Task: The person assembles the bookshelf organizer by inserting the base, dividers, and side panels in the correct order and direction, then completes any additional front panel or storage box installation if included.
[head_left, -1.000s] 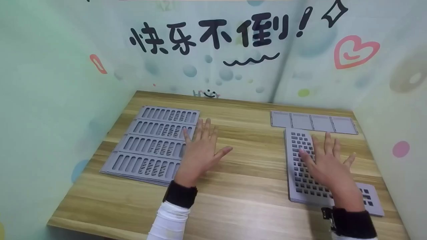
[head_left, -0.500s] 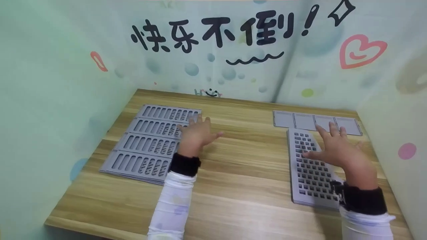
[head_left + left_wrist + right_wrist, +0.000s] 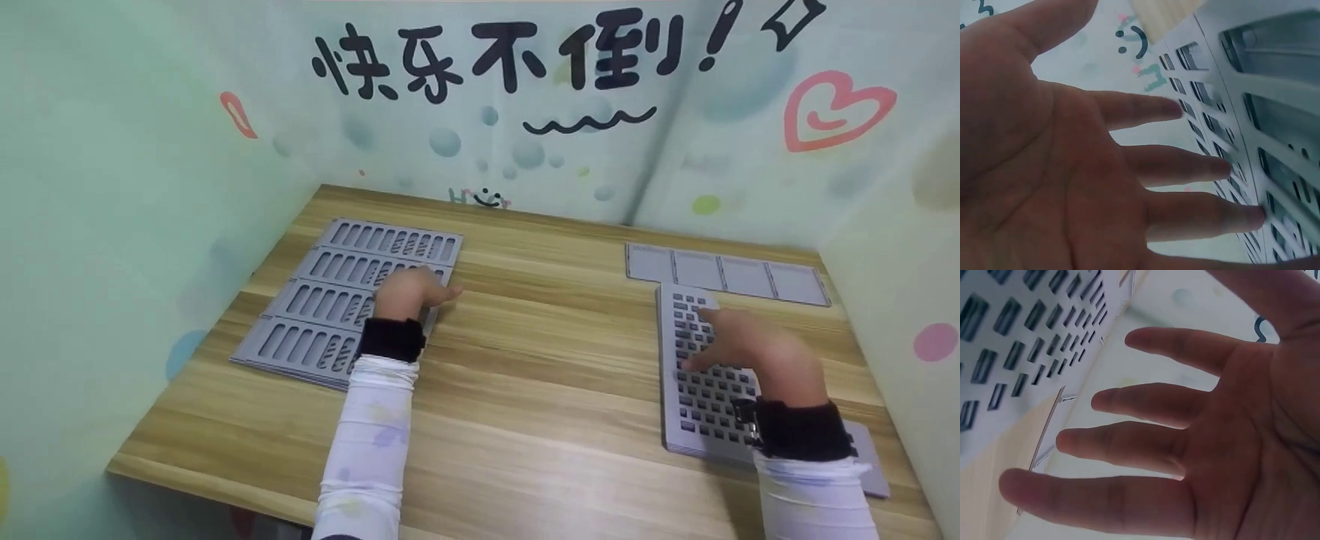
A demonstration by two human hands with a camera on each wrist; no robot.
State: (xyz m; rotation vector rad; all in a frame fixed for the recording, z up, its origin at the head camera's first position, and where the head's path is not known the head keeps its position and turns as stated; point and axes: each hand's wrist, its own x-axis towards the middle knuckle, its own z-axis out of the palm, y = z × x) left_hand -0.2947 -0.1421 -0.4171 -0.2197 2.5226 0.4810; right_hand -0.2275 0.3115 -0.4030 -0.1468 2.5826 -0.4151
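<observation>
panels [image 3: 307,300] of grey, pierced with long slots in four rows, lie on the left part of the table [image 3: 547,360], some slots showing slanted bars inside; their near edge looks layered. above their right side, in the table's left half, is the left hand [image 3: 405,292], fingers straight and spread, holding nothing; whether the fingertips touch the slots i cannot tell. a black band [image 3: 392,339] circles that wrist, with a white sleeve [image 3: 367,435] below it. behind the table's far edge hangs a pale backdrop [image 3: 420,120] with black characters. on the table's right part lies a grey grid plate [image 3: 709,390], full of small rectangular holes; beyond it, near the table's far right corner, is a row of four flat grey squares [image 3: 727,274]. the right hand [image 3: 765,352] is over the plate, fingers stretched apart, gripping nothing; contact is unclear. by the table's right edge a smaller grey piece [image 3: 872,461] shows partly.
</observation>
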